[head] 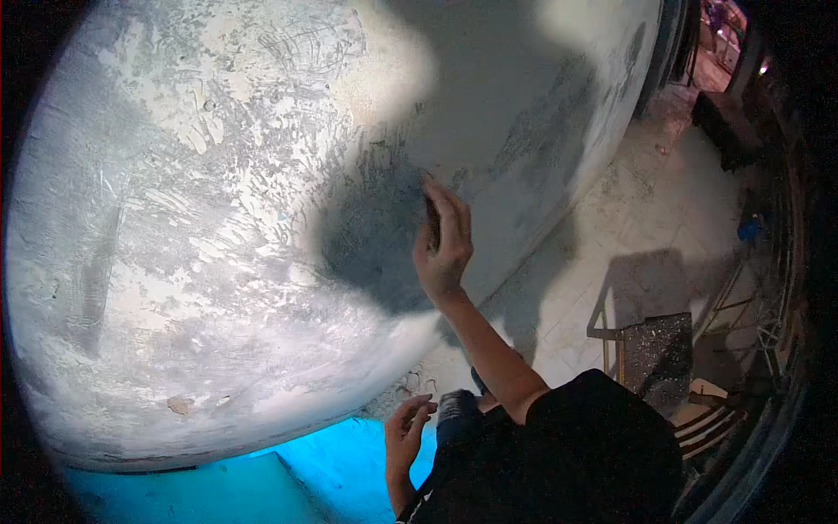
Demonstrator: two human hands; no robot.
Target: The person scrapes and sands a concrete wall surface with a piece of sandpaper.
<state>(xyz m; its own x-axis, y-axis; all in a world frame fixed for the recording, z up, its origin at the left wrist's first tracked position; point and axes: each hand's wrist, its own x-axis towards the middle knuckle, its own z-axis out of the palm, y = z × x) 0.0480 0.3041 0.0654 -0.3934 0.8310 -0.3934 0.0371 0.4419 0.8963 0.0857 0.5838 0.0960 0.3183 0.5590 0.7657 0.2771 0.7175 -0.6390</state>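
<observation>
A broad wall (216, 275), coated in patchy grey and white plaster with trowel-like streaks, fills most of the view. My right hand (446, 245) is raised in front of it, fingers curved and fingertips at or close to the surface. A dark patch lies between thumb and fingers; whether it is a held thing or shadow, I cannot tell. The shadow of my arm and upper body falls across the plaster around that hand. Lower down, my left hand (407, 429) hangs near the wall's bottom edge, its fingers loosely bent, with nothing visible in it.
A small platform or bench (655, 357) with a speckled top stands on the tiled floor (628, 203) to the right. Beyond it are metal frame legs (727, 304) and a small blue object (749, 227). Bright blue light covers the floor (366, 452) at the lower left.
</observation>
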